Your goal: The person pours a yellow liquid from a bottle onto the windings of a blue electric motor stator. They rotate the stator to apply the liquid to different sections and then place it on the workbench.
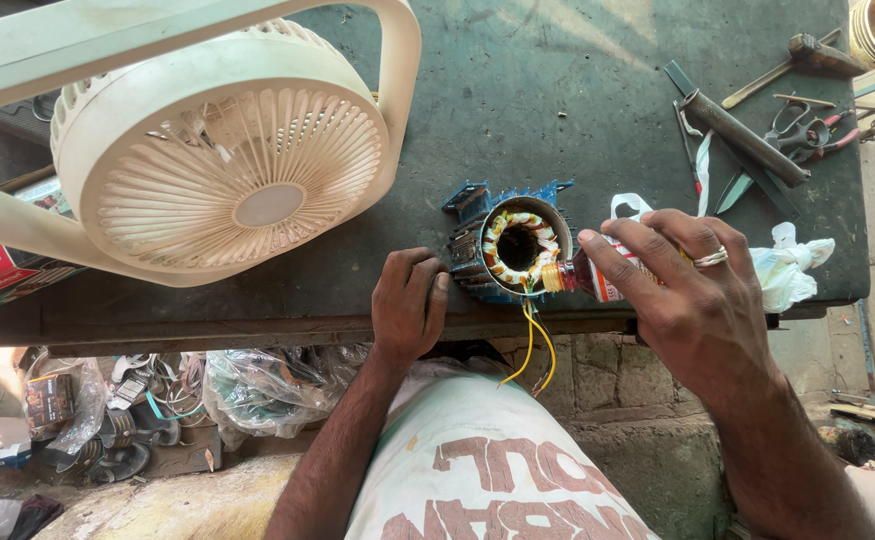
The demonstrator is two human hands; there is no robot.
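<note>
Left hand [407, 305] steadies the blue motor [510, 250] at the table [557, 100] edge while the right hand [692, 290] tips a small bottle [582, 277] (amber neck down) against its copper coils, yellow wires [532, 345] dangling, white fan [222, 150] alongside.

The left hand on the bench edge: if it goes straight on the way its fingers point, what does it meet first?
Most likely the motor. The left hand lies beside it, fingers pointing up and slightly right. Its fingertips seem almost to touch the blue casing, though depth is hard to judge.
</note>
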